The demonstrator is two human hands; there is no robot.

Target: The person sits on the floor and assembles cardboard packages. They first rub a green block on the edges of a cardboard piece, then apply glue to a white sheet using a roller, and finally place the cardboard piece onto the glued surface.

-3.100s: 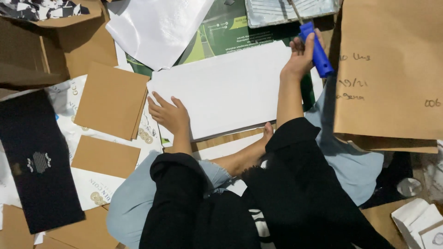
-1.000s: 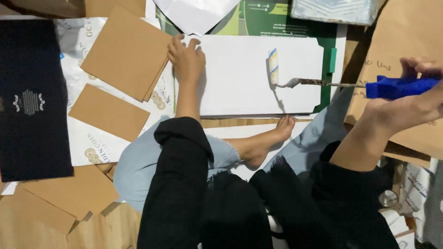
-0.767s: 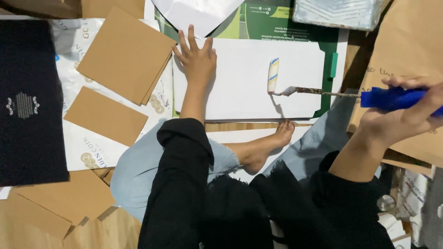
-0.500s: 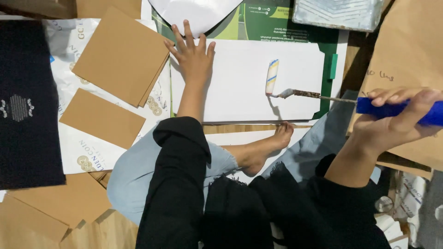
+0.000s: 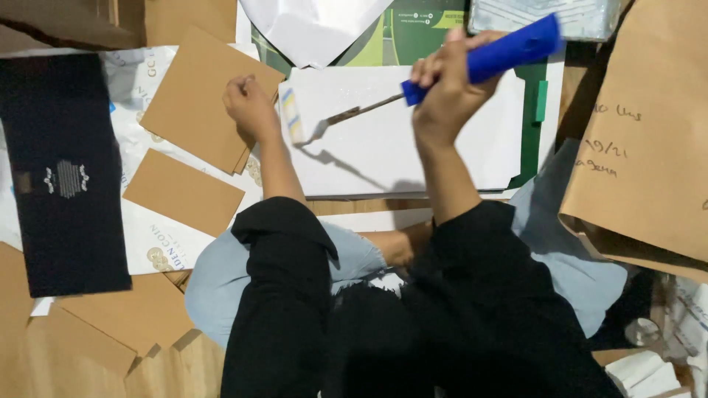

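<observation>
A white sheet (image 5: pixel 398 147) lies flat in front of me on the floor. My right hand (image 5: pixel 446 85) grips the blue handle of a small paint roller (image 5: pixel 509 48); its metal stem reaches left to the roller head (image 5: pixel 293 118), which rests on the sheet's left edge. My left hand (image 5: pixel 251 107) is curled shut just left of the sheet, touching its edge beside a brown cardboard piece (image 5: pixel 206 96). Black sleeves cover both arms. My crossed legs in light blue trousers sit below the sheet.
A black flat box (image 5: pixel 63 169) lies at the left. More brown cardboard pieces (image 5: pixel 181 191) lie on printed white paper. A large brown envelope (image 5: pixel 641 133) sits at the right, a green sheet (image 5: pixel 413 29) and white paper (image 5: pixel 310 26) beyond.
The roller head has travelled from the sheet's right part to its left edge as my right hand swung left and up. My left hand closed and slid off to the sheet's left edge.
</observation>
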